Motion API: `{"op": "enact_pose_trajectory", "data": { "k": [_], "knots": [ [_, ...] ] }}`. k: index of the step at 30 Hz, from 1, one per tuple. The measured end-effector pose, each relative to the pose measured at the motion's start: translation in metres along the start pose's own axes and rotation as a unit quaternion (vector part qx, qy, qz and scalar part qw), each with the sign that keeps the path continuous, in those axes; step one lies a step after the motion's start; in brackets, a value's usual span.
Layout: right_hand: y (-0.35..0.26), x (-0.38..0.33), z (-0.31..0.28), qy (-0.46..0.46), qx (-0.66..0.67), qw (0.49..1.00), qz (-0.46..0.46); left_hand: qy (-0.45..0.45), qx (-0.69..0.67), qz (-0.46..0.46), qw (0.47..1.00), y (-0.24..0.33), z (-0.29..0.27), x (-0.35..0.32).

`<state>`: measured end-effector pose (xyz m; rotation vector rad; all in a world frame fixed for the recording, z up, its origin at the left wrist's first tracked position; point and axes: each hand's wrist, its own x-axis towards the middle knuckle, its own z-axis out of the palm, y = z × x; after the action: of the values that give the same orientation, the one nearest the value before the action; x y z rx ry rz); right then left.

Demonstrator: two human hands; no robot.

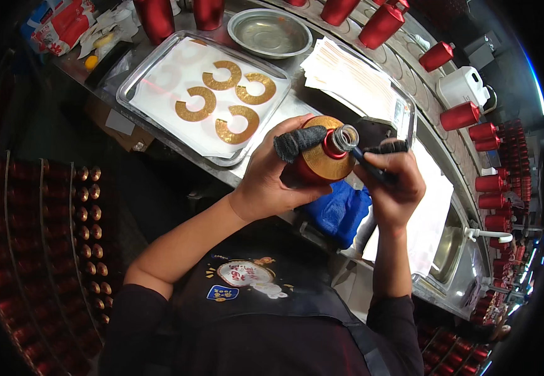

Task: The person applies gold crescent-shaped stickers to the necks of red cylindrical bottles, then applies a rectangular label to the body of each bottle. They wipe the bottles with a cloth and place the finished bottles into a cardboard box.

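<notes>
My left hand is wrapped round a red bottle, tilted so that its open clear neck points up to the right. A gold foil-like piece covers the shoulder of the bottle, around the neck. A dark grey cover sits on one left finger, which presses on the gold surface. Closed round a slim dark stick-like tool, my right hand holds the tool's end against or very near the neck; the exact contact is hidden. One right finger also wears a dark cover.
A metal tray holds several gold C-shaped pieces on white sheets. Behind it stands a metal bowl. Striped paper sheets and a blue cloth lie nearby. Red bottles line a conveyor; racked bottles fill the left.
</notes>
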<state>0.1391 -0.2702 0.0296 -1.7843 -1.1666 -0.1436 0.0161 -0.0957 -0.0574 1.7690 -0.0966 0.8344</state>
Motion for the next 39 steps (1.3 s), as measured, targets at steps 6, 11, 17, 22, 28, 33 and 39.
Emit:
{"op": "enact_pose_trajectory", "data": {
  "k": [6,11,17,22,28,33,39],
  "knots": [
    [-0.032,-0.025,0.018,-0.003,-0.099,0.992,-0.08,0.05,-0.017,-0.004,0.999,-0.009,0.014,-0.008],
    [-0.047,-0.01,0.03,-0.036,-0.031,0.995,-0.082,0.034,0.101,0.005,0.994,-0.019,0.004,-0.022],
    [-0.032,0.004,0.052,-0.034,-0.148,0.973,-0.176,0.043,0.099,-0.003,0.994,-0.046,-0.011,-0.016],
    [-0.033,-0.002,0.052,0.024,-0.13,0.986,-0.098,-0.052,-0.128,-0.174,0.975,-0.061,0.003,-0.005],
    [-0.03,-0.028,0.02,-0.012,0.204,0.919,0.338,0.027,0.205,-0.127,0.97,-0.03,0.003,0.032],
    [-0.001,-0.067,-0.006,-0.03,0.238,0.863,0.445,-0.098,0.267,-0.234,0.93,0.014,-0.009,0.062],
    [-0.008,-0.119,-0.01,-0.101,0.004,0.932,0.349,-0.203,0.186,-0.334,0.902,0.042,0.009,0.091]
  ]
}}
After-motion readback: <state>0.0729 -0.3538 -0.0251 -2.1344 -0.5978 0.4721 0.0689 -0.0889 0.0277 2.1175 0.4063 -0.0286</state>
